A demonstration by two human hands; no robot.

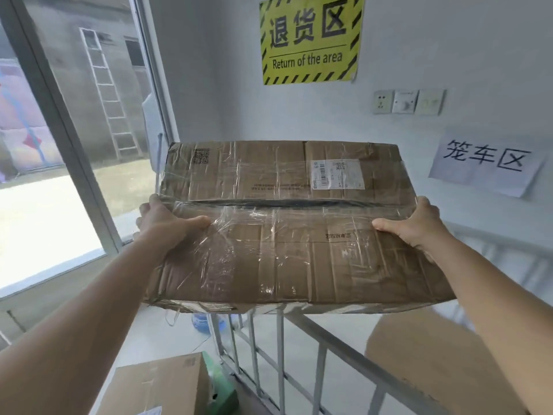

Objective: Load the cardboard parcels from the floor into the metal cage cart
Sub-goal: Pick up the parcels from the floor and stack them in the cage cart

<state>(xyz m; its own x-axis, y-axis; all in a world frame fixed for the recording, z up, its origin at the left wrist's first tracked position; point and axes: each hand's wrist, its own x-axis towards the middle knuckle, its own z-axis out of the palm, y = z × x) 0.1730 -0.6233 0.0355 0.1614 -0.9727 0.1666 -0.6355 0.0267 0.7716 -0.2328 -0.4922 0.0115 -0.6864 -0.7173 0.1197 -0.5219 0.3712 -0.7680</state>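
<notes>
three parcels show in my feed: one big taped parcel [281,223] held up in the air, one box [158,387] low on the left outside the cage rail, and one more box [434,363] low on the right, beyond the rail. two hands carry the big parcel, one at each short end. my left hand [163,223] grips the left edge, thumb laid flat on the top face, fingers wrapped round the side and mostly hidden. my right hand [419,226] grips the right edge the same way, thumb on top, fingers curled under. both arms reach out nearly straight. the parcel hangs level above the cart [299,333], whose one grey rail runs below it. two signs hang on the wall, a yellow sign [311,37] and a white sign [484,163]; one window [68,139] fills the left.
</notes>
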